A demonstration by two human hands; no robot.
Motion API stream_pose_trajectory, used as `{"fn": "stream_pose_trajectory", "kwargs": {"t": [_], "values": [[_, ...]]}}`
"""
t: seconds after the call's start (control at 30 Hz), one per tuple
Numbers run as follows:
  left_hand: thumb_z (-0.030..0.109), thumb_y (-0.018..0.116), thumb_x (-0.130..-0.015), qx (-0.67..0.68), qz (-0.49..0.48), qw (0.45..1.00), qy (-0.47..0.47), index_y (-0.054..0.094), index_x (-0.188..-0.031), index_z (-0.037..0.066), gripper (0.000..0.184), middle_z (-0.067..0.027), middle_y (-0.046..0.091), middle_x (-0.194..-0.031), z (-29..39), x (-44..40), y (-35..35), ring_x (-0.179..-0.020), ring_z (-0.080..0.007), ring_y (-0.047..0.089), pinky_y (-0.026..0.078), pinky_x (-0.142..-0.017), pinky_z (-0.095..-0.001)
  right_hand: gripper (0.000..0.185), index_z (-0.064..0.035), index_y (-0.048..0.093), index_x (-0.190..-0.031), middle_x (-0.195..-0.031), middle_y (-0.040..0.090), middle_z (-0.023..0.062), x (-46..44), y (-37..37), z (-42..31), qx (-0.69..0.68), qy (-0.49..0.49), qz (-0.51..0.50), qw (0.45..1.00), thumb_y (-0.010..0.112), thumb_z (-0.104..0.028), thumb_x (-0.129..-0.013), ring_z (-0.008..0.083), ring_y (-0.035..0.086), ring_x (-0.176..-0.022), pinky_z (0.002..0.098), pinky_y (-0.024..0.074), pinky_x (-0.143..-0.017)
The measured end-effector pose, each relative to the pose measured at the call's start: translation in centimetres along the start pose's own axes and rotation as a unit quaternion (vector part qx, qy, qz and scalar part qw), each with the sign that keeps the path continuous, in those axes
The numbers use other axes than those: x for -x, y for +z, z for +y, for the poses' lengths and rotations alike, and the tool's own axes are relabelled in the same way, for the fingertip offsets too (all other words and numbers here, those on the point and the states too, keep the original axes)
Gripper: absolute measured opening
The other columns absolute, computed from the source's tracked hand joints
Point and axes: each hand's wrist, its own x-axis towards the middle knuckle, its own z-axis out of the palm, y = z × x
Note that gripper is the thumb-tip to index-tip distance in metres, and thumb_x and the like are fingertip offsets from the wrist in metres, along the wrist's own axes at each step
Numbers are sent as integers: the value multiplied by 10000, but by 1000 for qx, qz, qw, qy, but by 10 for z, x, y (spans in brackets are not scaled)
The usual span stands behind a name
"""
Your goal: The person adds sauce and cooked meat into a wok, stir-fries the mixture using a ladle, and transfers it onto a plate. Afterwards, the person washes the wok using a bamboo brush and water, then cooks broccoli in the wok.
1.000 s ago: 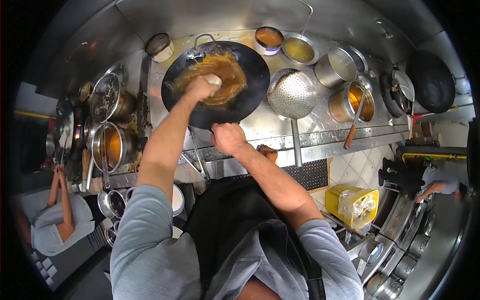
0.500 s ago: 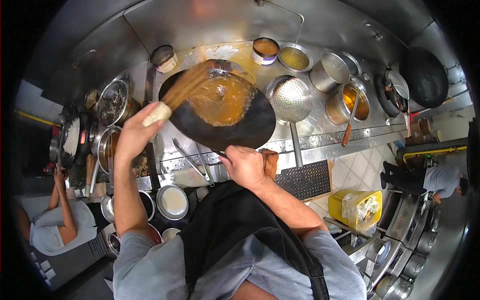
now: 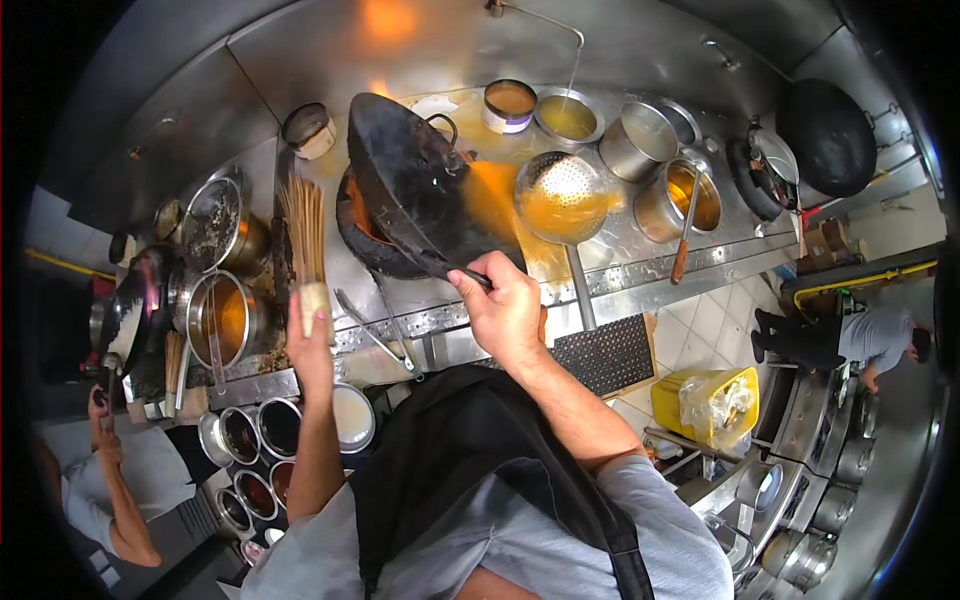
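Note:
My right hand (image 3: 505,305) is closed round the handle of a black wok (image 3: 415,190). The wok is lifted and steeply tilted to the right, above a burner (image 3: 355,235) with orange fire showing. Brown liquid (image 3: 492,200) streams off its right side onto the steel counter and across a perforated strainer (image 3: 562,190) lying there. To the left of the wok, my left hand (image 3: 312,345) grips a bamboo wok brush (image 3: 302,225) by its pale bound end, bristles pointing away from me. Metal tongs (image 3: 375,330) lie near the counter's front edge, between my hands.
Behind the strainer stand a can (image 3: 509,105), a bowl of yellowish liquid (image 3: 570,118) and several pots, one with amber liquid (image 3: 690,195). Pots (image 3: 222,325) fill the left side. A yellow bin (image 3: 705,405) stands at right. Two people work nearby, one at each side.
The wok has gone from holding brown liquid to being tipped right, with the liquid spilling out. My left hand has drawn the brush out of the wok, back and toward me.

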Motion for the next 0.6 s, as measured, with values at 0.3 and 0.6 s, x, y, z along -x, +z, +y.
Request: {"fn": "stream_pose_trajectory", "kwargs": {"t": [0.3, 0.6], "values": [[273, 620, -940, -247, -52, 943, -217, 365, -1517, 50, 669, -247, 554, -1350, -178, 50, 39, -1217, -385, 563, 446, -1021, -455, 190, -9, 633, -830, -622, 610, 126, 1, 10, 12, -83, -29, 7, 996, 767, -139, -868, 179, 570, -521, 328, 463, -524], [163, 584, -848, -388, -361, 811, 250, 672, -1191, 83, 363, -148, 656, -1211, -171, 44, 62, -1167, -349, 563, 448, -973, -500, 156, -76, 585, -778, -699, 651, 105, 2, 68, 83, 156, -292, -157, 930, 710, -169, -794, 307, 674, -673, 432, 533, -633]]}}
